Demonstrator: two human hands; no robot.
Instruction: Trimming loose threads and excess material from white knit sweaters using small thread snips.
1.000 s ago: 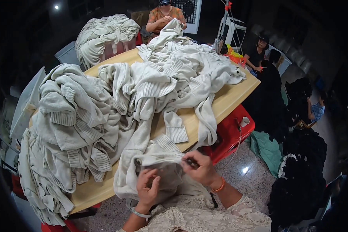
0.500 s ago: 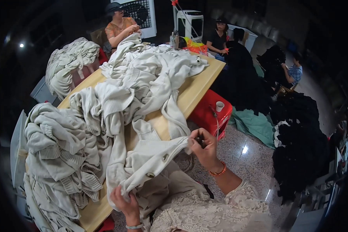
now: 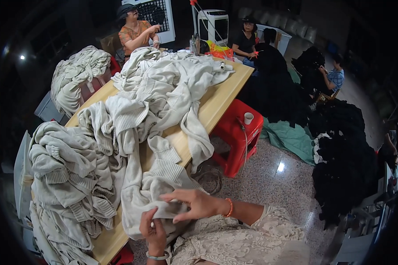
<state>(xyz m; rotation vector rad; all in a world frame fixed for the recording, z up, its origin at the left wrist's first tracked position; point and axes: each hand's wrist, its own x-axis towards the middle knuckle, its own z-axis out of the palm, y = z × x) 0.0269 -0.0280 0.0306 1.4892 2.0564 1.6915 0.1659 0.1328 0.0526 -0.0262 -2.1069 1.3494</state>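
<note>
A pale knitted garment with a ribbed band lies over the near edge of the tabletop, its lower part before my lap. My right hand spreads over it, fingers extended and thumb parted; my left hand, close beside, curls its fingers, and I cannot tell whether they grip cloth. A heap of similar knitwear covers the tabletop's left side. Right of the tabletop stand a red stool bearing a white cup and, farther out, dark garments. Beyond its far end sits a co-worker in orange.
</note>
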